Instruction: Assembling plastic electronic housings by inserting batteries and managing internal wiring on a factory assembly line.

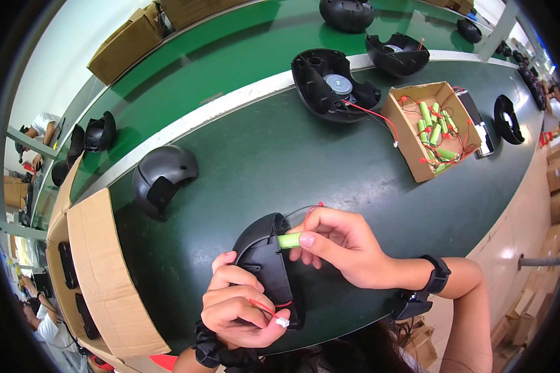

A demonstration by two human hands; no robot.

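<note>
Near edge of dark green desk (261, 161) — left hand (239, 308) grips black rounded plastic shell (264, 261), fingers also pinching a red wire's white connector (282, 322). Right hand (342, 245) pinches small green cylindrical battery (288, 240), long axis pointing left into the shell's opening — right hand nearer.

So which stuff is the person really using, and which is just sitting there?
In use:
- black shell, held by left hand
- green battery, pinched by right hand
- white plug on red wire

Lying about:
- box of green batteries
- open shell with speaker
- closed black shell
</note>
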